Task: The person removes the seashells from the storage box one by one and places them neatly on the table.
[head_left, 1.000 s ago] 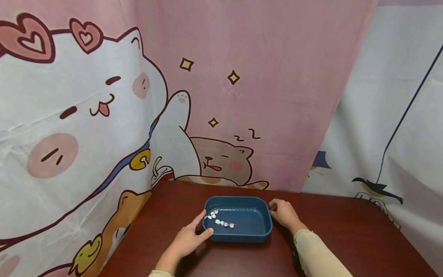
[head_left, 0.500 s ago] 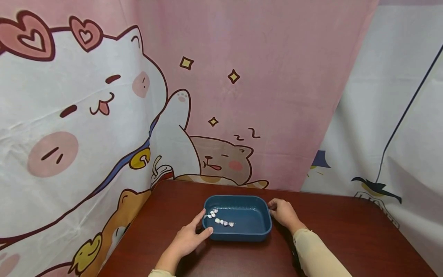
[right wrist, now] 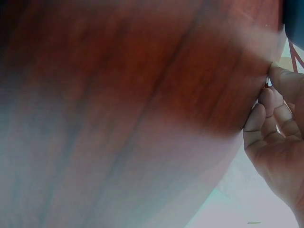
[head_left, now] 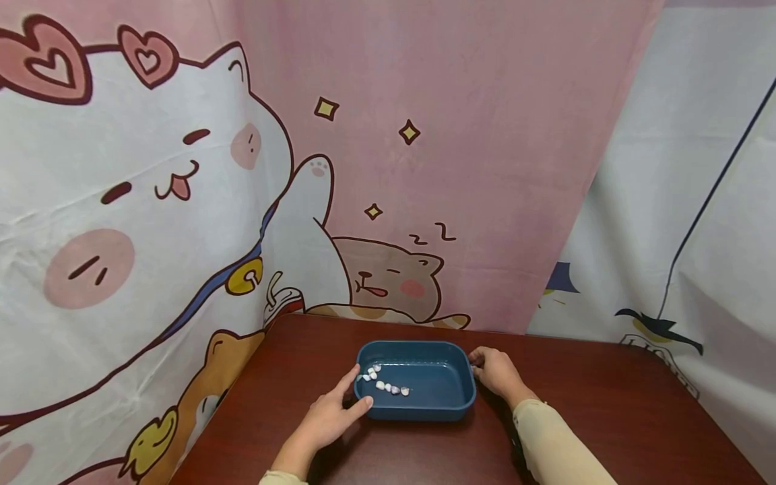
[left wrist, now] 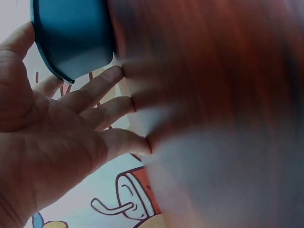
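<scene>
A blue rectangular tray [head_left: 418, 407] sits on the table with several small white and purplish pieces [head_left: 388, 386], perhaps shells, in its left part. My left hand [head_left: 330, 412] touches the tray's left end, thumb near the front corner and index finger farther back. In the left wrist view, the fingers of that hand [left wrist: 61, 114] are spread and mostly straight along the tray's outer wall. Just outside the right end, my right hand [head_left: 498, 375] has its fingers curled. In the right wrist view, its thumb and fingertips [right wrist: 268, 99] pinch a tiny pale piece, mostly hidden.
The dark red-brown table [head_left: 606, 404] extends on both sides of the tray. A pink and white cloth [head_left: 485, 168] printed with cartoon animals hangs behind and to the left of it.
Both hands hold their places at the two ends of the tray, and the pieces stay where they were. Only a slight shift of the head view shows.
</scene>
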A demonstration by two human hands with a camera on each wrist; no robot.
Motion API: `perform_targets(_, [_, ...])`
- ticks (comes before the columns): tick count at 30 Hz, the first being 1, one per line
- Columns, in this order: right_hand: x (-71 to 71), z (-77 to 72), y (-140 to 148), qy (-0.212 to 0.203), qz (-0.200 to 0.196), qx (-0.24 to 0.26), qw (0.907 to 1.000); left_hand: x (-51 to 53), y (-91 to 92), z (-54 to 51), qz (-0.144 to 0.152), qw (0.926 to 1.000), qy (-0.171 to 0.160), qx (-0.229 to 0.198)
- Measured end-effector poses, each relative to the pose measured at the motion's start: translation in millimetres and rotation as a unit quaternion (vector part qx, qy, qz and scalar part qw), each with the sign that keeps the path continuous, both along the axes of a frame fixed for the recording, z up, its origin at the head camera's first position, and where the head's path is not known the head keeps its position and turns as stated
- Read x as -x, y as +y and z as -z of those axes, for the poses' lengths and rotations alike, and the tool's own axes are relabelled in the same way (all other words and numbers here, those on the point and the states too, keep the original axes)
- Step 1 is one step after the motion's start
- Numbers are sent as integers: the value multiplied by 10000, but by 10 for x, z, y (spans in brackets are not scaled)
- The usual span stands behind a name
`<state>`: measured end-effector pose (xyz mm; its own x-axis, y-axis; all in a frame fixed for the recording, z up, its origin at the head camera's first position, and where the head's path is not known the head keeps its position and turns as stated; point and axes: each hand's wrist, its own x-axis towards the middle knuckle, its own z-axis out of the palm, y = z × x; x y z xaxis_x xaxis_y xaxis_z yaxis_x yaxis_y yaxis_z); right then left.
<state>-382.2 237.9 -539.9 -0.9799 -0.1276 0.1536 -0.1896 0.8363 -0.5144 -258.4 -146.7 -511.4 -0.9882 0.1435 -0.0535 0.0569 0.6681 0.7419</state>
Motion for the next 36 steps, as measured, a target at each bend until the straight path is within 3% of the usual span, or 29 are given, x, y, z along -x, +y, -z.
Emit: perform_targets(36, [-22,-19,-6,-41,14,-107,9999,-12,5,-10,-48,10000,-6,68])
